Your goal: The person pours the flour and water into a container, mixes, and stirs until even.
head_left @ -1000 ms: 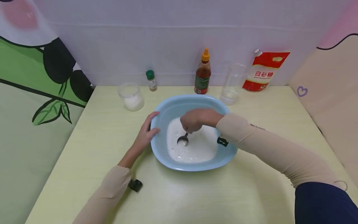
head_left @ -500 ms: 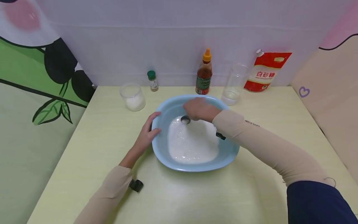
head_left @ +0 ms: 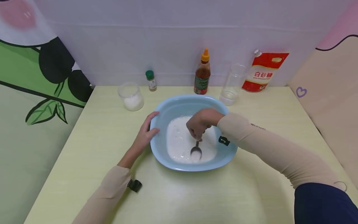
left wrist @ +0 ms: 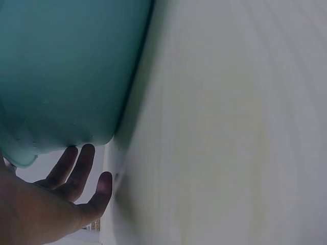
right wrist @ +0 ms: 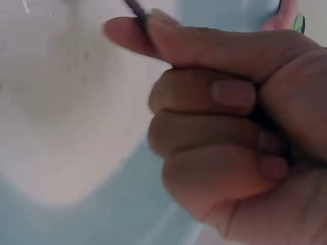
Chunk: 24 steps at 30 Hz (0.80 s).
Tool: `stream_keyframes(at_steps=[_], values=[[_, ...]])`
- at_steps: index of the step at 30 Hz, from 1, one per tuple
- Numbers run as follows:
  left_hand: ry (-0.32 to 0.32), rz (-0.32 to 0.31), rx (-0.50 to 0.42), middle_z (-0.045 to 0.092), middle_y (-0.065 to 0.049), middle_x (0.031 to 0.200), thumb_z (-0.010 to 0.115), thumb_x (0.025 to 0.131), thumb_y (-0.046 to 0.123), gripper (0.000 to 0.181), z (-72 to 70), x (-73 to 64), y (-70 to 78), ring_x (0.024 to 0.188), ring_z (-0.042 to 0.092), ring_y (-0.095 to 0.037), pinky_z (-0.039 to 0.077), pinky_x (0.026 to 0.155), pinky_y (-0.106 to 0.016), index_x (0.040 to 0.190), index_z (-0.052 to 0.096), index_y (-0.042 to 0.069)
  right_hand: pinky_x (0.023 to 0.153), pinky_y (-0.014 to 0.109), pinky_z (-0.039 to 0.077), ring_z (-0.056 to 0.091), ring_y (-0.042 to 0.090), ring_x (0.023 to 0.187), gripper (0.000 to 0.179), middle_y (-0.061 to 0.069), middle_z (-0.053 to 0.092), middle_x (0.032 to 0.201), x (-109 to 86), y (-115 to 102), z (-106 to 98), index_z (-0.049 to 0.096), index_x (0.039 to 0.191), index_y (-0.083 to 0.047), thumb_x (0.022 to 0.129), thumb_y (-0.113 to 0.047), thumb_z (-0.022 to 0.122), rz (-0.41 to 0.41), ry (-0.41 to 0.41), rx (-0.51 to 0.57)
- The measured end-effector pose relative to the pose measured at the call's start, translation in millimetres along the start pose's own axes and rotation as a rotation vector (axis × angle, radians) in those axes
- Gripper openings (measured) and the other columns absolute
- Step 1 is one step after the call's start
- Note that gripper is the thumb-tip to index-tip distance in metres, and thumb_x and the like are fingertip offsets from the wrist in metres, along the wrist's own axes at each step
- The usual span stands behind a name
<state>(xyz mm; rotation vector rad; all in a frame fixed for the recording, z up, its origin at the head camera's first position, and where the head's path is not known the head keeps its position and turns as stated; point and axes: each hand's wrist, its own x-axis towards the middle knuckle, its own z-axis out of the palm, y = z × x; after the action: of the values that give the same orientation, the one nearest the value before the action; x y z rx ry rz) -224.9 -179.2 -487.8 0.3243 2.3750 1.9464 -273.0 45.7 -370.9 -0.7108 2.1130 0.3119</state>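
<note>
Fingers of the right hand [head_left: 199,123] pinched the spoon [head_left: 196,151], its bowl just past their tips at the liquid [head_left: 179,141]; it seemed light, stiff, best held by the handle; the left hand [head_left: 146,133] gripped the basin [head_left: 160,147]

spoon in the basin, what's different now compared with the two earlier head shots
The spoon, pinched in the right hand, went first to the far side of the white liquid, then swept back toward the person and rightward; it is now nearer the person than in either earlier shot. Nothing was let go. The left hand stayed at the left rim of the blue basin.
</note>
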Motion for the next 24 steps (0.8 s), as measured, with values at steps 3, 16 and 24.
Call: stream_keyframes(at_steps=[3,16,24], values=[[0.002,0.005,0.009,0.028,-0.016,0.161,0.053,0.086,0.000,0.067,-0.9,-0.1,0.7,0.137,0.036,-0.035,0.034,0.111,-0.056,0.151,0.036,0.010,0.051,0.024,0.029,0.038,0.009,0.057,0.012,-0.004,0.056,0.081,10.6,-9,-1,0.072,0.093,-0.019,0.097,-0.020,0.061,-0.133,0.031,0.118],[-0.003,-0.005,0.028,0.027,-0.017,0.162,0.052,0.087,0.002,0.067,0.5,0.3,2.2,0.139,0.036,-0.038,0.035,0.110,-0.057,0.151,0.035,0.010,0.070,0.033,0.041,0.048,0.022,0.079,0.014,0.006,0.054,0.089,13.3,11,-13,0.061,0.109,-0.008,0.099,-0.013,0.052,0.141,0.537,-0.051],[-0.004,-0.016,0.024,0.026,-0.016,0.162,0.052,0.088,0.003,0.067,-1.3,-0.2,1.2,0.138,0.036,-0.038,0.035,0.110,-0.058,0.152,0.035,0.011,0.053,0.029,0.039,0.047,0.019,0.063,0.012,0.002,0.051,0.068,-13.2,24,6,0.066,0.082,-0.009,0.092,-0.009,0.058,0.215,0.497,-0.268]])
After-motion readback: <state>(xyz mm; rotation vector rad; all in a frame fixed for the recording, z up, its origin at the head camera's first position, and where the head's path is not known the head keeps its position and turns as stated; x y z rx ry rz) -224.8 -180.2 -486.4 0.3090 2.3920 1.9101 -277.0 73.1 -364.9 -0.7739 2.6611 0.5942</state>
